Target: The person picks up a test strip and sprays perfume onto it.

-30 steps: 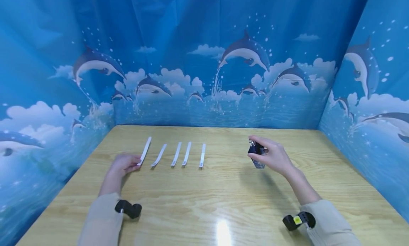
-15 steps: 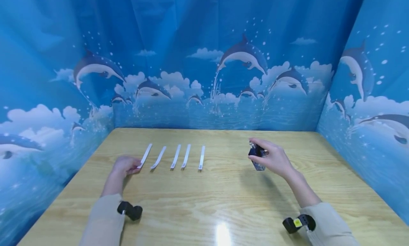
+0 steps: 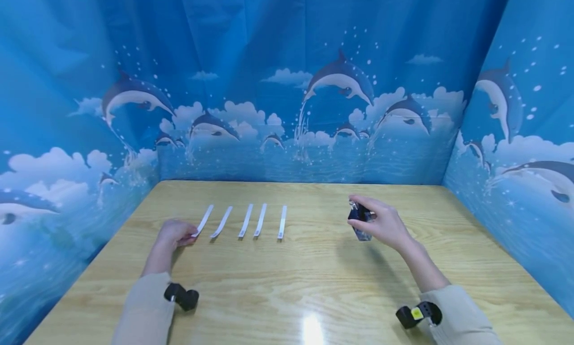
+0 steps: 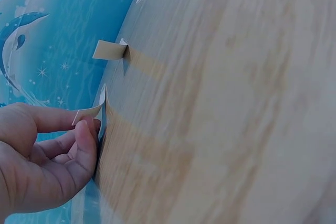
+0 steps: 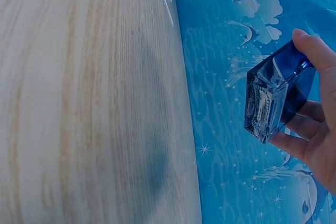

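At the left of the head view, my left hand (image 3: pixel 176 232) touches the near end of the leftmost white paper strip (image 3: pixel 204 220). The left wrist view shows thumb and forefinger pinching the strip's bent-up end (image 4: pixel 87 113). The rest of this strip lies along the table. Off to the right, my right hand (image 3: pixel 381 222) grips a dark blue glass perfume bottle (image 3: pixel 360 219) above the tabletop. Its faceted clear base (image 5: pixel 261 108) shows in the right wrist view, tilted, with the forefinger at its top and the other fingers around its side.
Several more paper strips, including the rightmost strip (image 3: pixel 282 222), lie in a row right of my left hand, near ends curled up. The wooden table (image 3: pixel 251 285) ends at a blue dolphin-print curtain (image 3: pixel 251 156) behind and at the sides.
The leftmost strip's far end has come down to the table, with my left hand still at its near end. My right hand and the bottle stay nearly still. The view tilted slightly.
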`<action>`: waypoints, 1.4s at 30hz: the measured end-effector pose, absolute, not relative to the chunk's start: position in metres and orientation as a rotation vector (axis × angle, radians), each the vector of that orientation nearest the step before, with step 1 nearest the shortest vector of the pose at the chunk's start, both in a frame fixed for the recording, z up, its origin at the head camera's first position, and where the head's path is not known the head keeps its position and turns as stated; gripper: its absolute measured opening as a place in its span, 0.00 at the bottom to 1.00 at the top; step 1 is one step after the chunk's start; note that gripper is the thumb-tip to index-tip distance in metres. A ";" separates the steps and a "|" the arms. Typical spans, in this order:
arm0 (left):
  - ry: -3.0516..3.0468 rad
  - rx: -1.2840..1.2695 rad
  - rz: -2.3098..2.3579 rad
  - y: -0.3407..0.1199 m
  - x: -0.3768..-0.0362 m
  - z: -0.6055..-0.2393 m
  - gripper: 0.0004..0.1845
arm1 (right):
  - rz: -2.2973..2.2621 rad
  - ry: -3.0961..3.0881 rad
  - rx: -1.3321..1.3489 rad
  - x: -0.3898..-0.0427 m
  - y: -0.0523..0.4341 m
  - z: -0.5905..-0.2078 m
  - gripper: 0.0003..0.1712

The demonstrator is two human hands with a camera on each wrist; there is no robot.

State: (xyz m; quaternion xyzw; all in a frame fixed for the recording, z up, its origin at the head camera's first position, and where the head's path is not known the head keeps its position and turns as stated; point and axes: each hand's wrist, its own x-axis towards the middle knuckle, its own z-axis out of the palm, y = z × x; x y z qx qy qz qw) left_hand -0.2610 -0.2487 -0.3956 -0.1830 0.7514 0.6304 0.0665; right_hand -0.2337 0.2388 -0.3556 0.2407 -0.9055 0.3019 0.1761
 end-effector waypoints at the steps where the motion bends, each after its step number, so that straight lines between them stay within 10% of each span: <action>1: 2.285 -0.539 1.871 -0.249 -0.261 -0.396 0.01 | 0.855 -2.563 0.683 -0.234 0.239 -0.356 0.35; 42: 2.520 -0.208 1.669 -0.228 -0.254 -0.371 0.18 | 0.855 -2.585 0.690 -0.233 0.239 -0.355 0.34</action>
